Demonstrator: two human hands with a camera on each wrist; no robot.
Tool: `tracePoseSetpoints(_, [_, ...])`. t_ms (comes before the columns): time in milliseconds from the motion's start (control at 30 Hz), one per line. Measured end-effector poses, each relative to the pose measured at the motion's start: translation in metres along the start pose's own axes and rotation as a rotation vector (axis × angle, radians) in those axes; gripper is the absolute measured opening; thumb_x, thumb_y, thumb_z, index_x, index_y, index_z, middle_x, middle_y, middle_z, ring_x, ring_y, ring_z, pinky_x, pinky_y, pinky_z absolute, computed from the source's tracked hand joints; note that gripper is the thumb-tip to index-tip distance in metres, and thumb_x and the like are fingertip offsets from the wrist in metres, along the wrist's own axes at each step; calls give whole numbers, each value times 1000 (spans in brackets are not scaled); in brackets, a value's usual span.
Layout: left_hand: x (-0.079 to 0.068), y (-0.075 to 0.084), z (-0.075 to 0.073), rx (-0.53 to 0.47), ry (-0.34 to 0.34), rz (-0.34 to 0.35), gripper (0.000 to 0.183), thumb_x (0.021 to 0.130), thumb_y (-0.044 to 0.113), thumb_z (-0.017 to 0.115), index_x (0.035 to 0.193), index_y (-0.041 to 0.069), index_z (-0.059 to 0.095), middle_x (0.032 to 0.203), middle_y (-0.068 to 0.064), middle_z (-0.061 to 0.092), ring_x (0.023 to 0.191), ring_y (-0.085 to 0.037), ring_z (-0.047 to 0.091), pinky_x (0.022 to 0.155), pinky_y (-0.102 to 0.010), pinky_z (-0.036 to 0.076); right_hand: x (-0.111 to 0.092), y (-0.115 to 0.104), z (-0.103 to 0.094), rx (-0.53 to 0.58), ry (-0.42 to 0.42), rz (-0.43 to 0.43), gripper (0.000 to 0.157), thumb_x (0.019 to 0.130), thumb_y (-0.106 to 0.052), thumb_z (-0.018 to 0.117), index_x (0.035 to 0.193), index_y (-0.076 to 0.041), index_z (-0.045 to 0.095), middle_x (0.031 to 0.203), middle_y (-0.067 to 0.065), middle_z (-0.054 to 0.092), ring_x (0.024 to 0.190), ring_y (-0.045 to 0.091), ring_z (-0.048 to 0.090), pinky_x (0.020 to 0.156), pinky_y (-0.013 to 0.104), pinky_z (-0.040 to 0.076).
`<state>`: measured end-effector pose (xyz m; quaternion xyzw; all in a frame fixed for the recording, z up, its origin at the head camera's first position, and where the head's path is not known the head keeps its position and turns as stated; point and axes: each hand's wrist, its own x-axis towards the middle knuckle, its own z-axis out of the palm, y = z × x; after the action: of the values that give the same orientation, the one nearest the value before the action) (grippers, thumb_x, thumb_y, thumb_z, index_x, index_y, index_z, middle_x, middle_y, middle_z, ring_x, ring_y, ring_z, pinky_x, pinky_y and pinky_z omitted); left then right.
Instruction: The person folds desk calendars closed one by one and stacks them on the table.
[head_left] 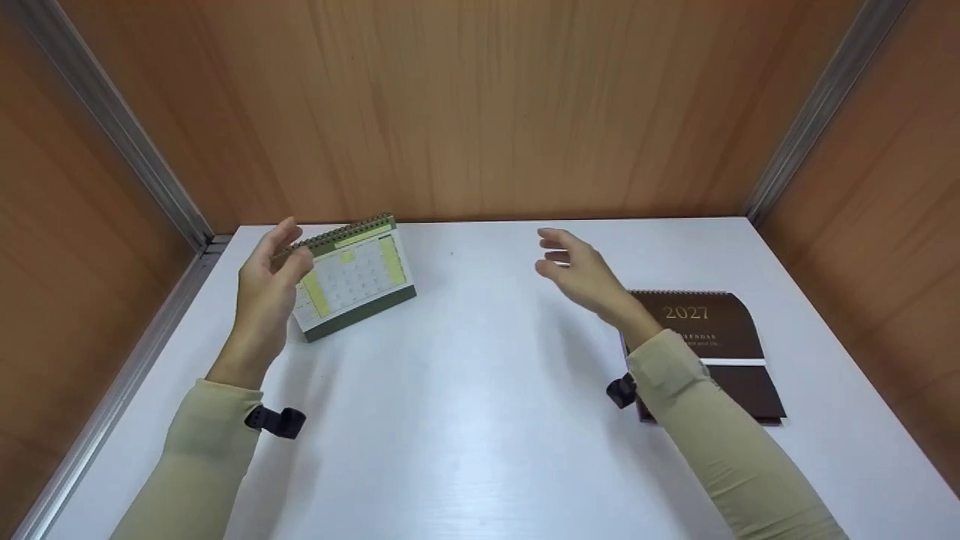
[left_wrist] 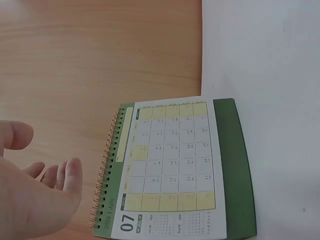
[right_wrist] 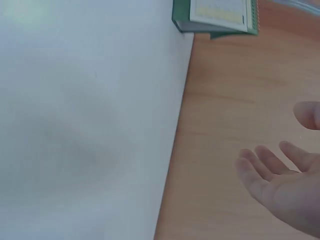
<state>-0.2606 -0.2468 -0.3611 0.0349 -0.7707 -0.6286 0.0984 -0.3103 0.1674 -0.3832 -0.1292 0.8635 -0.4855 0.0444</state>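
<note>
A green spiral-bound desk calendar [head_left: 352,274] stands propped at the back left of the white table, its page of dates facing the person. In the left wrist view the calendar page [left_wrist: 170,165] reads July 2026. My left hand [head_left: 270,274] is raised beside its left edge, fingers loosely bent with nothing in them, and overlaps it in the head view. On the right, a dark brown 2027 calendar [head_left: 705,322] lies partly hidden behind the right forearm. My right hand [head_left: 581,274] hovers to its upper left, empty, fingers loosely bent and thumb apart.
The white table [head_left: 465,390] meets a wooden back panel [head_left: 480,112]. Wooden side panels with metal corner strips [head_left: 817,112] stand left and right. Each wrist wears a small black camera, the left one [head_left: 281,421] just past the sleeve cuff.
</note>
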Motion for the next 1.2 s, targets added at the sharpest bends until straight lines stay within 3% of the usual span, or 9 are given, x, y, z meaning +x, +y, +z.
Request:
tracePoseSetpoints(300, [1, -26, -11, 43, 195, 17, 57, 109, 15, 50, 165, 21, 40, 163, -4, 40, 147, -19, 40, 118, -31, 41, 19, -12, 57, 44, -65, -17, 60, 106, -28, 60, 163, -18, 41, 162, 10, 48, 148, 29, 48, 120, 46, 45])
tracePoseSetpoints(467, [4, -37, -19, 61, 269, -57, 59, 108, 16, 49, 165, 26, 38, 167, 0, 34, 150, -17, 35, 121, -29, 38, 27, -18, 80, 74, -91, 4, 61, 106, -28, 60, 163, -17, 41, 162, 9, 48, 148, 28, 48, 119, 45, 46])
tracePoseSetpoints(733, [9, -55, -23, 82, 230, -183, 66, 110, 25, 48, 171, 26, 22, 175, 0, 20, 159, -20, 23, 128, -35, 31, 39, -24, 118, 149, -173, 54, 64, 106, -27, 60, 165, -16, 37, 165, 9, 43, 151, 30, 44, 121, 47, 43])
tracePoseSetpoints(1067, [15, -73, -24, 60, 185, -274, 69, 112, 36, 44, 172, 26, 11, 179, 2, 11, 163, -20, 16, 131, -37, 24, 53, -27, 152, 243, -194, 104, 73, 103, -29, 62, 167, -14, 31, 171, 9, 36, 157, 30, 36, 125, 44, 38])
tracePoseSetpoints(1200, [16, -75, -20, 29, 159, -279, 70, 113, 39, 41, 173, 23, 8, 179, 1, 9, 164, -19, 12, 132, -36, 20, 58, -26, 163, 251, -199, 123, 75, 102, -28, 63, 168, -14, 30, 172, 8, 34, 158, 30, 34, 126, 45, 36])
